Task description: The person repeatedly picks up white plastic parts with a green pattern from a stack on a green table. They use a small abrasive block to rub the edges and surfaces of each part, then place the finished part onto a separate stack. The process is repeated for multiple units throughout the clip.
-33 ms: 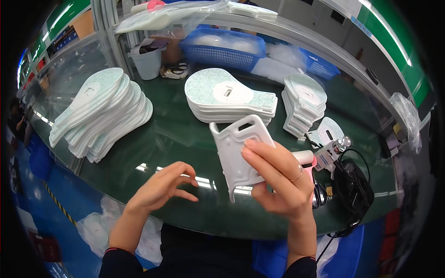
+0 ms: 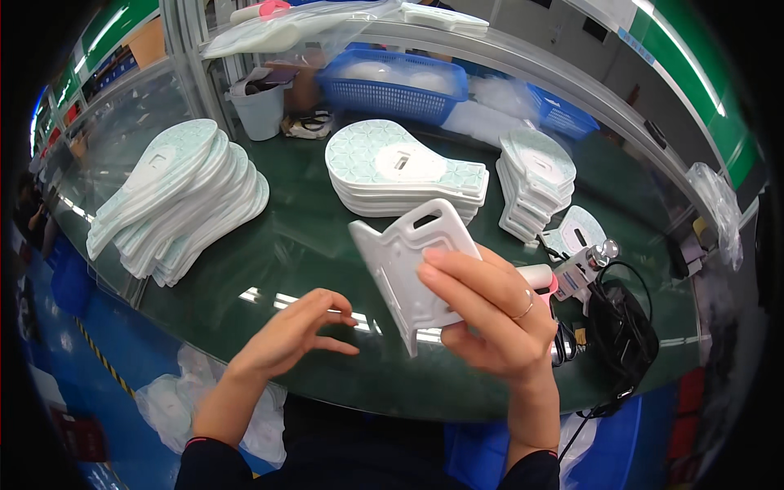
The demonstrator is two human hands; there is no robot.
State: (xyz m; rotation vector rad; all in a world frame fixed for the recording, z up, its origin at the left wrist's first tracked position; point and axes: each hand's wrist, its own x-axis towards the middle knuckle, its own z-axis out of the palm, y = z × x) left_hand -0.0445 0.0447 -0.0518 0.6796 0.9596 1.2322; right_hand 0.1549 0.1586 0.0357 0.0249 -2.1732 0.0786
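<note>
My right hand (image 2: 498, 314) grips a white molded plastic panel (image 2: 408, 273) by its right side, fingers on its face. The panel is held up tilted above the table, with an oblong slot near its top and a folded edge along its left. To the left of it, my left hand (image 2: 298, 331) hovers over the table, fingers curved apart with nothing between them. Beyond the panel stands a stack of white paddle-shaped boards (image 2: 400, 167) with a pale green pattern.
More such boards are piled at the left (image 2: 180, 196) and back right (image 2: 536, 175). Right of my hand lie a pink-handled roller (image 2: 535, 278), a clear pump bottle (image 2: 580, 273) and a black pouch (image 2: 622, 331). Behind are a blue basket (image 2: 392, 90) and a pale bucket (image 2: 260, 114).
The panel has turned in my right hand, so its left edge swings out and shows more. My left hand has moved slightly to the right.
</note>
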